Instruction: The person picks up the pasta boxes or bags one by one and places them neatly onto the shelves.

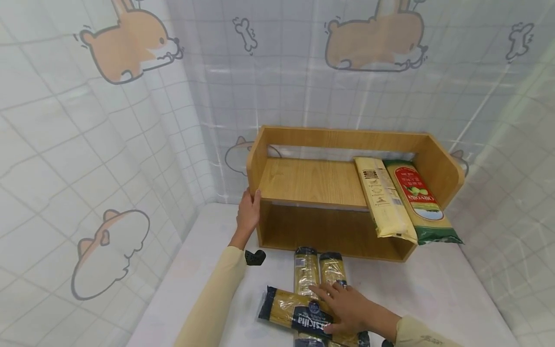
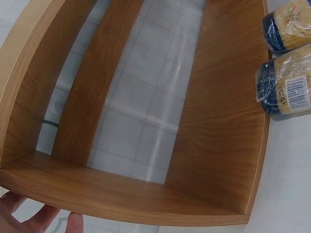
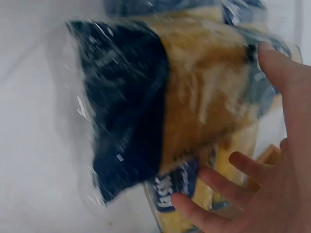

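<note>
My left hand [image 1: 248, 214] grips the left side panel of a wooden two-tier shelf [image 1: 312, 180]; in the left wrist view, its fingertips [image 2: 75, 223] show at the panel's edge. In front of the shelf, a clear-wrapped pasta pack [image 1: 282, 308] with dark blue ends lies crosswise over other pasta packs. Over its right part, my right hand [image 1: 351, 308] spreads its fingers, thumb by the near edge and fingertips by the far edge. The right wrist view shows the thumb [image 3: 277, 60] overlapping the blurred pack [image 3: 194, 92], with the other fingers spread beyond its edge.
A cream noodle pack [image 1: 383, 197] and a green-and-red Olivolia pack [image 1: 418, 197] lie on the upper board's right side, overhanging its front. Two lengthwise pasta packs, one at left [image 1: 306, 270] and one at right [image 1: 333, 270], reach toward the shelf. A black object [image 1: 255, 258] sits near the left forearm.
</note>
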`<state>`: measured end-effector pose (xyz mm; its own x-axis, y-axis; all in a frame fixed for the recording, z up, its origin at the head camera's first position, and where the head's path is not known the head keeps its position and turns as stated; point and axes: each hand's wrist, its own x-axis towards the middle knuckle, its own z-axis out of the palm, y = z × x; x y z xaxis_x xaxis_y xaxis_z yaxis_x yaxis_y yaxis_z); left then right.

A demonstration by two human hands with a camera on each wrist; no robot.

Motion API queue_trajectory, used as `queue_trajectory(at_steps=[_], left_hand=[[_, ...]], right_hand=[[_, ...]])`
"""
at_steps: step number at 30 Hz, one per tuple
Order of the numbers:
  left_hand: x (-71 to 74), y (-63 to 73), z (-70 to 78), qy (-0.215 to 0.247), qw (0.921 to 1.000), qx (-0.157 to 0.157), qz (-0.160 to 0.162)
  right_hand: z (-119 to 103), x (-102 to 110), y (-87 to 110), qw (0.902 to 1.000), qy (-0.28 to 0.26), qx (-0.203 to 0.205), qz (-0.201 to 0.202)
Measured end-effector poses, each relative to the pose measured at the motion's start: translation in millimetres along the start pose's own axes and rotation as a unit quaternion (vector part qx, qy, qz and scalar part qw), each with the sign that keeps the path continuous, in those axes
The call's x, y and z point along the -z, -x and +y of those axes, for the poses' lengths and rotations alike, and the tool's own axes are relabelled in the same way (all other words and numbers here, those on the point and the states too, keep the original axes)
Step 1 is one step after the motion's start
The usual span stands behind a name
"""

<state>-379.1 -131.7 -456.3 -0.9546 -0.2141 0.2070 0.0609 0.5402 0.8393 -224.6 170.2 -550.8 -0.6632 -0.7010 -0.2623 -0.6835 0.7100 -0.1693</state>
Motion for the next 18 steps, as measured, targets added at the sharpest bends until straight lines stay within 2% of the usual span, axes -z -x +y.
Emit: queue_trajectory(at_steps=[9,18], left_hand=[[2.8,0.6,0.1,0.000,1.0000,0.006,0.002],[1.1,0.6,0.8,0.000,1.0000,0.000,0.000]], right_hand=[[-3,-17,-2.9,0.9996,0.021,0.017,0.002],[-9,-14,-4.6,0.9982,-0.046,0.002,-0.038]])
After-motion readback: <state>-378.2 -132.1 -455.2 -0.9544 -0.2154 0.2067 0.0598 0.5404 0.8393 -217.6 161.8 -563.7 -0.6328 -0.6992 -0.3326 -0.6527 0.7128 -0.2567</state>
